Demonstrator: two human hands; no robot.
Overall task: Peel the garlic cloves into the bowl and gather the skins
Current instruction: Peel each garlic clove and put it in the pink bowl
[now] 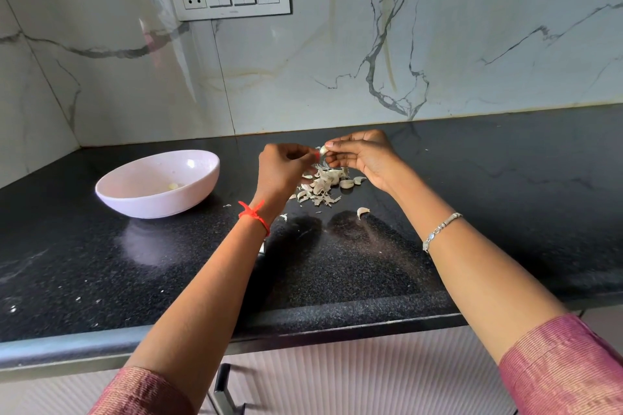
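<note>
Head view is showing me early in the job: my left hand (282,168) and right hand (365,158) are pinching one garlic clove (323,150) above the pile of skins (317,190) and unpeeled cloves (347,183) on the counter (472,178), while the bowl (148,209) is holding barely a peeled clove (173,185) or two.

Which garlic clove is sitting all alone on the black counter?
The lone clove nearest the front edge of the counter, apart from the pile. Others lie in that pile, one in the bowl, and the held clove sits between the fingers.
</note>
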